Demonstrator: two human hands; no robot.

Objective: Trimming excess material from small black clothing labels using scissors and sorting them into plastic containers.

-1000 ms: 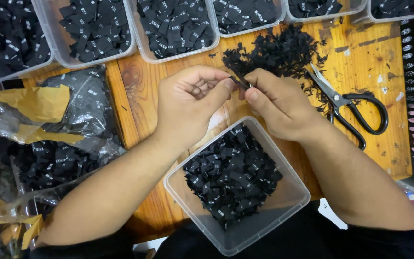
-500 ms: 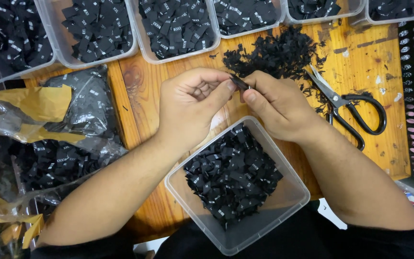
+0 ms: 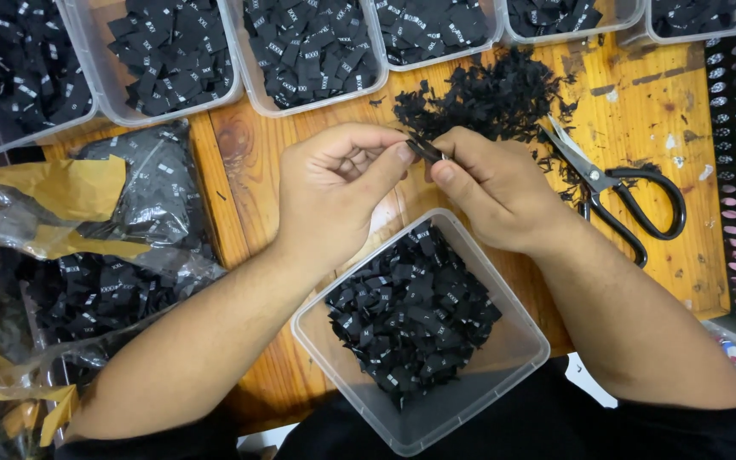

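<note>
Head cam: left hand (image 3: pixel 334 192) and right hand (image 3: pixel 491 183) both pinch one small black fabric label (image 3: pixel 426 151) between fingertips, just above a clear tub of labels (image 3: pixel 419 328). Black scissors (image 3: pixel 619 192) lie right beside the right hand on the wooden table (image 3: pixel 641 111).
</note>
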